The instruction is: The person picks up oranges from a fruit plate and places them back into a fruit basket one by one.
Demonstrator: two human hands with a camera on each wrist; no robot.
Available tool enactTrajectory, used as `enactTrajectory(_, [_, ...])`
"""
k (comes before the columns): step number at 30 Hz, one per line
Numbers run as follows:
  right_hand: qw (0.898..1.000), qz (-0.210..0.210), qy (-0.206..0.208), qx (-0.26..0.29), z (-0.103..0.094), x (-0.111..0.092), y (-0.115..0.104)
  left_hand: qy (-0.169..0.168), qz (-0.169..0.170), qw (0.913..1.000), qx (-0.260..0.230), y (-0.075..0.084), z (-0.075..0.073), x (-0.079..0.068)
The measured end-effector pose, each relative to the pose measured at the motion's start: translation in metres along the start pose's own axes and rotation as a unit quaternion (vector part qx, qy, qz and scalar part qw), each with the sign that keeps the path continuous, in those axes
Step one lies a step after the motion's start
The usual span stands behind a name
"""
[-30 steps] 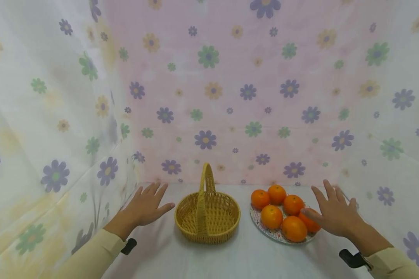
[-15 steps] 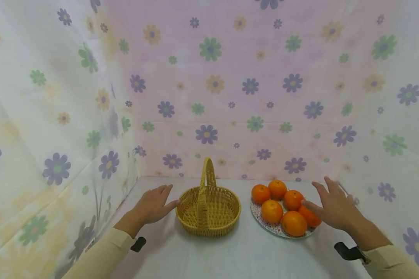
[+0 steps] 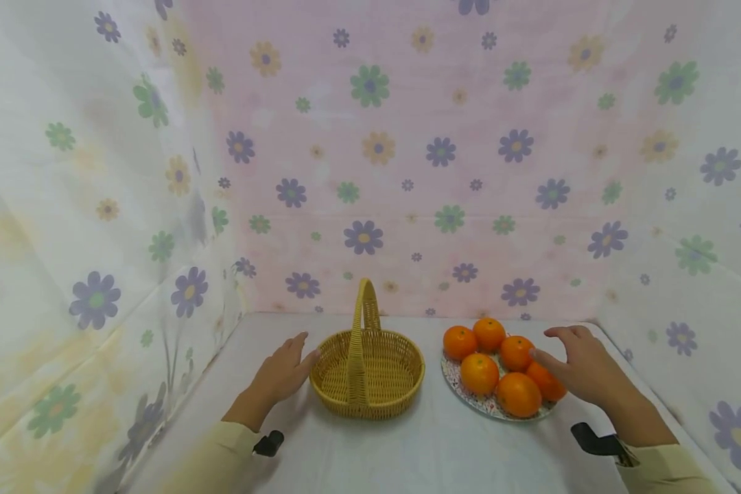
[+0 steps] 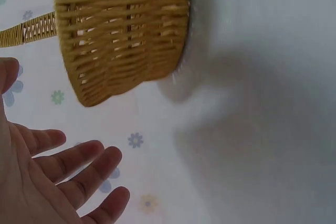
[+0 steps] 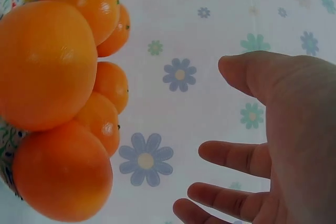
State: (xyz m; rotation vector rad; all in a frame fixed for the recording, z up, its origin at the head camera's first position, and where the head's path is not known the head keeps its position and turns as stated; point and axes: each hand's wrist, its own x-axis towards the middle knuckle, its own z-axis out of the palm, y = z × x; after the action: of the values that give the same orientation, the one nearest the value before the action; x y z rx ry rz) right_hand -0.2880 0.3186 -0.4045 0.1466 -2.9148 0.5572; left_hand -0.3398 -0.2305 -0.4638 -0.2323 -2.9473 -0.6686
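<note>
A yellow wicker basket [image 3: 339, 412] with a tall arched handle [image 3: 357, 370] stands near the middle of the table. Beside its left rim is my left hand [image 3: 283, 370], fingers extended and holding nothing; in the left wrist view a gap shows between the fingers and the basket's woven side [image 4: 123, 35]. To the right, a patterned plate [image 3: 460, 394] bears several oranges [image 3: 519, 394]. My right hand [image 3: 583, 367] hovers at the plate's right side, its thumb overlapping the oranges in the head view. The right wrist view shows its fingers [image 5: 236, 156] spread, apart from the fruit.
A white cloth [image 3: 383, 456] covers the table. Flower-printed fabric rises behind it as a back wall [image 3: 401, 206] and on both sides, the left wall [image 3: 130, 261] close to my left arm. Each wrist wears a dark camera mount [image 3: 593, 439].
My left hand has moved right, up to the basket's left rim. My right hand has shifted slightly left and its fingers bend more. Basket and oranges stay in place; the head view tilted slightly.
</note>
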Motion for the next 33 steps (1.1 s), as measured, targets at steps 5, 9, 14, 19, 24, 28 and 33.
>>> enactTrajectory(5, [1.0,0.01,0.001,0.021,0.005,0.001,0.0,0.004,-0.043,0.9977,-0.053,0.004,0.01,0.004])
enactTrajectory(9, [0.999,0.028,-0.004,0.045,0.007,0.001,0.002,0.017,-0.056,0.994,-0.092,0.002,0.015,0.005])
enactTrajectory(14, [0.996,0.051,-0.007,0.07,0.007,-0.002,0.007,0.032,-0.065,0.9911,-0.111,0.001,0.021,0.007])
enactTrajectory(19, [0.994,0.073,-0.003,0.082,0.003,-0.004,0.012,0.055,-0.09,0.987,-0.122,0.006,0.022,0.008])
enactTrajectory(24, [0.991,0.1,-0.013,0.089,-0.002,-0.004,0.02,0.066,-0.132,0.9762,-0.159,0.012,0.027,0.008])
enactTrajectory(28, [0.988,0.121,-0.03,0.096,-0.001,-0.003,0.028,0.088,-0.159,0.9613,-0.207,0.013,0.035,0.007])
enactTrajectory(33, [0.986,0.125,-0.051,0.1,0.005,-0.004,0.037,0.128,-0.171,0.9485,-0.234,0.017,0.041,0.008])
